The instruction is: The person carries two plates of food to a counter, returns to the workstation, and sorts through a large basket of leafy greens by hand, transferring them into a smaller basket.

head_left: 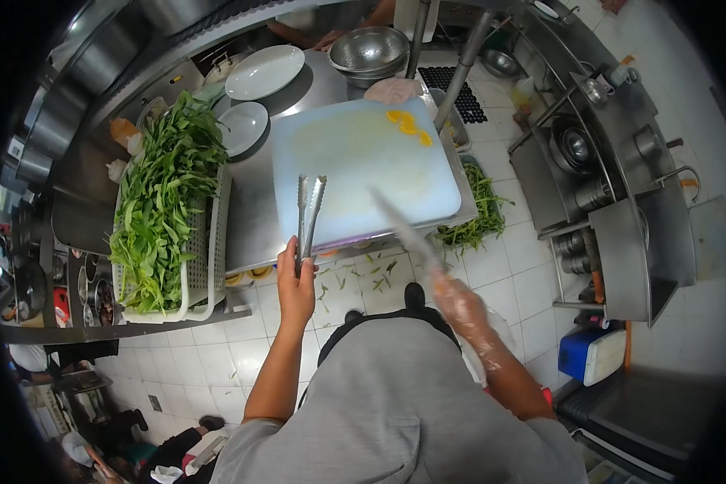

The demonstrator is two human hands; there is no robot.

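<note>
- Left hand (296, 284) grips the tongs (308, 211): tips point away, long axis across the cutting board's (355, 153) near edge.
- Gloved right hand (460, 310) closes around the knife (403, 230); blade angles up-left over the near right corner.
- Orange slices (408, 127) lie at the far edge.

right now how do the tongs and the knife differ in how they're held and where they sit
The tongs, held by the bare left hand, lie over the cutting board, arms nearly closed and sharp in the picture. The knife, held by the right hand in a clear plastic glove, is blurred and slants across the board's near corner. The tongs point straight away; the knife angles up and to the left. Both are metal and reach over the same board.
</note>
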